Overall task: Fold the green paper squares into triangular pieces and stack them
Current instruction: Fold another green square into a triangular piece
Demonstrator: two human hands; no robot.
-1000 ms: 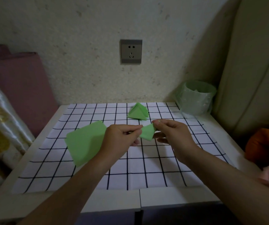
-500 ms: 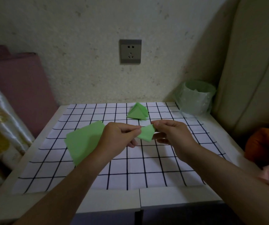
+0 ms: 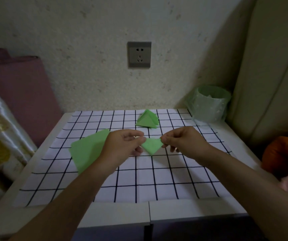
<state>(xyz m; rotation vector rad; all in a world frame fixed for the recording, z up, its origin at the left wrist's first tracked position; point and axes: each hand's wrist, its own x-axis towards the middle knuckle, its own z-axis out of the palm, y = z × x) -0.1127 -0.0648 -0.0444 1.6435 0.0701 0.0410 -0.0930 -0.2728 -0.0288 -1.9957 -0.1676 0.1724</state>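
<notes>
Held above the surface [image 3: 139, 180], the small green triangle [image 3: 152, 146] is pinched at opposite corners by the left hand [image 3: 122, 145] and right hand [image 3: 181, 143]. Its folds look finished, though dimly seen; align edges squarely onto the stack [image 3: 147, 120] behind.

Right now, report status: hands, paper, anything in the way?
Left hand, right hand pinching small folded green paper triangle. Green triangle stack behind; flat green paper squares left. Nothing between hands and stack.
</notes>
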